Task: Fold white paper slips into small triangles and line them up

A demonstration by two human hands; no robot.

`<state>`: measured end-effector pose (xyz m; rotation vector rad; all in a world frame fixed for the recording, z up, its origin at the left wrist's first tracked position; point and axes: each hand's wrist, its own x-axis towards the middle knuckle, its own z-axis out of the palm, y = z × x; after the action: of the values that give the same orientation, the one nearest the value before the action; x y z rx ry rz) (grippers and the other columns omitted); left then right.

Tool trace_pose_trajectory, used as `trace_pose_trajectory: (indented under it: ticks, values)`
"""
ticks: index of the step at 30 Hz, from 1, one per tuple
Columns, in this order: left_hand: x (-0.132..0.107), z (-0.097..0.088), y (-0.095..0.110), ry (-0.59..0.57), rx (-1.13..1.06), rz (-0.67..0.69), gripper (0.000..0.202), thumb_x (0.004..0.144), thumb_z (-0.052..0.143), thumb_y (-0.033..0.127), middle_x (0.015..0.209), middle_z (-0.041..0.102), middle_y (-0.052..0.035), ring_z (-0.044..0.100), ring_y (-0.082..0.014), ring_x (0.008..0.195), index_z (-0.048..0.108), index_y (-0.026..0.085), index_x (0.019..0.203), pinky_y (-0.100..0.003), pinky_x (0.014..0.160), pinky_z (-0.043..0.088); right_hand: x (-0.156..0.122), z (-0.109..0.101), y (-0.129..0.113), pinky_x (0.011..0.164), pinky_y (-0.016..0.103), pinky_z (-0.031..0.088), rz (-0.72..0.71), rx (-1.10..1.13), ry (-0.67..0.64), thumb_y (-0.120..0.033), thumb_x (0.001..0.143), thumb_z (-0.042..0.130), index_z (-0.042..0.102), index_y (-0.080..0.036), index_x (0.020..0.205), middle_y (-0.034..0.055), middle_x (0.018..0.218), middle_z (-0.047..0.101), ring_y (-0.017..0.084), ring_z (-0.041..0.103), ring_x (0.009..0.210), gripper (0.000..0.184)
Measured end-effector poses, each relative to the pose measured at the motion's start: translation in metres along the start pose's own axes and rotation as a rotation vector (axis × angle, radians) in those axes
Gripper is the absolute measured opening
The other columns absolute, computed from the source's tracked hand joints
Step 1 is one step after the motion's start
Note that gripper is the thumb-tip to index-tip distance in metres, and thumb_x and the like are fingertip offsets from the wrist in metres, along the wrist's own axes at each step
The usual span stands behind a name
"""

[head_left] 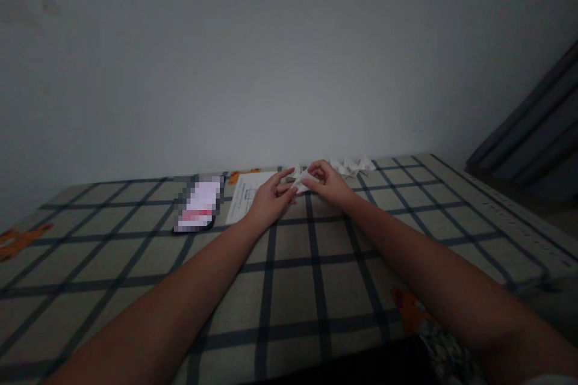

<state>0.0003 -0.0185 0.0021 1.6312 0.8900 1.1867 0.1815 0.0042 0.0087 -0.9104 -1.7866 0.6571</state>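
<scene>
Both my hands meet over the far middle of a checked cloth, pinching a small folded white paper [304,183] between them. My left hand [272,194] has its thumb on the paper's left side, with the index finger stretched out above. From the right, my right hand [332,185] grips the other side with thumb and curled fingers. The exact folded shape is partly hidden by the fingers. Just beyond my right hand, several folded white paper pieces [352,166] stand in a row. A printed sheet of paper [239,200] lies flat beside my left hand.
A phone [198,203] with a blurred lit screen lies to the left on the checked cloth [293,289]. A plain wall [289,60] rises behind the cloth's far edge. Dark folded fabric [533,111] hangs at the right.
</scene>
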Motion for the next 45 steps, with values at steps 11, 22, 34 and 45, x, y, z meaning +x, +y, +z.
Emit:
trace_pose_trajectory:
  ticks: [11,22,34,45]
  values:
    - [-0.002,0.0,0.001,-0.039,0.053,0.005,0.057,0.077,0.06,0.039,0.09,0.07,-0.0063,0.064,-0.0143,0.067,0.044,0.022,0.129,-0.028,0.065,0.052,0.0,-0.007,-0.008,0.066,0.025,0.039,-0.024,-0.149,-0.144,-0.034,0.08,0.053,0.065,-0.014,0.08,0.0031,0.078,0.063,0.013,0.054,0.072,0.023]
    - [-0.002,-0.001,0.002,-0.068,0.068,0.009,0.058,0.077,0.059,0.041,0.084,0.069,-0.005,0.063,-0.0153,0.066,0.046,0.021,0.129,-0.03,0.065,0.052,0.0,-0.006,-0.011,0.062,0.024,0.037,-0.023,-0.194,-0.136,-0.034,0.078,0.053,0.066,-0.014,0.08,0.0032,0.076,0.063,0.013,0.053,0.069,0.024]
    - [-0.002,-0.004,0.0,0.036,0.265,0.031,0.024,0.074,0.059,0.039,0.082,0.07,-0.0038,0.061,-0.0198,0.077,0.071,0.021,0.085,-0.031,0.07,0.047,-0.001,-0.007,-0.013,0.059,0.023,0.035,-0.012,-0.183,-0.132,-0.035,0.075,0.055,0.064,-0.014,0.073,0.0009,0.068,0.059,0.011,0.049,0.063,0.023]
    - [-0.001,-0.007,0.007,0.067,0.353,0.151,0.024,0.078,0.054,0.038,0.075,0.065,-0.0021,0.058,-0.0163,0.072,0.071,0.02,0.077,-0.028,0.069,0.043,0.001,-0.004,-0.01,0.06,0.023,0.042,0.112,0.038,-0.066,-0.04,0.078,0.054,0.059,-0.016,0.091,0.0017,0.077,0.06,0.011,0.054,0.066,0.028]
